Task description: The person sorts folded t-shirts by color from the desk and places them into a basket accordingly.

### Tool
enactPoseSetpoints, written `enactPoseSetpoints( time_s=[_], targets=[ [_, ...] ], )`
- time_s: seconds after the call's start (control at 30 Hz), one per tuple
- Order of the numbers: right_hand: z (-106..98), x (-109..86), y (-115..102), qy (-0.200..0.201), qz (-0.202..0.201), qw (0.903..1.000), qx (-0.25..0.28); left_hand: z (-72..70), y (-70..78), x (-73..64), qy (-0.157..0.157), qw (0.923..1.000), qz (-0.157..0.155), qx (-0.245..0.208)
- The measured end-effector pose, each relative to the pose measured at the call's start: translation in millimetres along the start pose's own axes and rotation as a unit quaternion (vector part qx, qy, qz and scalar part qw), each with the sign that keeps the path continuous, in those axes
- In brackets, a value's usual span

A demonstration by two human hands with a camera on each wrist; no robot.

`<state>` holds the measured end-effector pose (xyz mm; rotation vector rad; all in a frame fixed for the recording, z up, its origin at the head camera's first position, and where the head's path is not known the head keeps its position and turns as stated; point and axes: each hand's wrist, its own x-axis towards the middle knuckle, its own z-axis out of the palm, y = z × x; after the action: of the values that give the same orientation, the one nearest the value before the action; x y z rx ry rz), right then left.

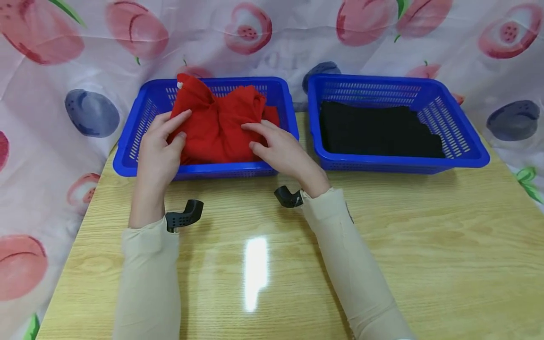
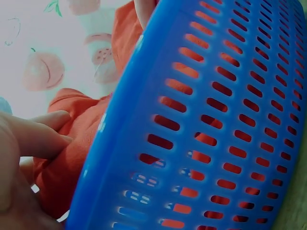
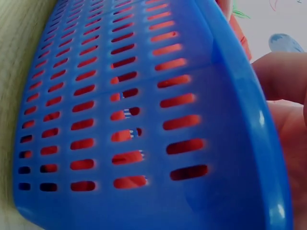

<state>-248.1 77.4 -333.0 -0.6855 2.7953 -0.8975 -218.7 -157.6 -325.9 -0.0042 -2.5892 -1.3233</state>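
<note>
A rumpled red cloth garment [image 1: 218, 123] fills much of the left blue basket [image 1: 204, 170], with one corner standing above the back rim. My left hand [image 1: 158, 148] reaches over the basket's left side; its fairly straight fingers rest on the garment. The left wrist view shows those fingertips [image 2: 56, 139] against the red cloth [image 2: 88, 127], beyond the rim. From the right, my right hand [image 1: 282, 148] touches the garment, index finger and thumb spread apart on it. In the right wrist view the basket wall [image 3: 211, 143] hides most of that contact.
A second blue basket [image 1: 403, 163] stands close on the right with folded black cloth [image 1: 378, 130] inside. Both baskets sit at the back of a wooden table [image 1: 425, 236]. Behind them hangs a fruit-print curtain [image 1: 289, 28]. Black wrist-worn pieces [image 1: 184, 217] stick out by both sleeves.
</note>
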Motion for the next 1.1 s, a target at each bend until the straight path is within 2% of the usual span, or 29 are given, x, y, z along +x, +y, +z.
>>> enactPoseSetpoints(
  time_s=[0.13,0.33,0.5,0.73,0.97,1.1],
  targets=[
    [0,-0.1,0,-0.002,0.002,0.9999,-0.013,2.7,0.3,0.8,0.001,0.9997,0.009,0.023],
    [1,-0.3,-1,-0.012,0.004,0.9994,-0.031,5.5,1.5,-0.9,-0.01,0.9993,0.006,0.035],
    [1,1.5,-1,-0.01,0.008,0.9989,-0.044,9.9,3.7,-1.0,-0.012,0.9991,0.021,0.035],
    [5,4.7,-3,-0.001,0.018,0.9974,-0.07,17.8,4.5,0.8,-0.001,0.9972,0.042,0.061],
    [10,4.1,-6,-0.005,0.043,0.9936,-0.104,24.0,5.5,0.2,-0.035,0.9928,0.054,0.101],
    [10,4.6,-7,-0.007,0.043,0.9924,-0.116,26.0,6.3,0.6,-0.04,0.9901,0.06,0.12]
  ],
)
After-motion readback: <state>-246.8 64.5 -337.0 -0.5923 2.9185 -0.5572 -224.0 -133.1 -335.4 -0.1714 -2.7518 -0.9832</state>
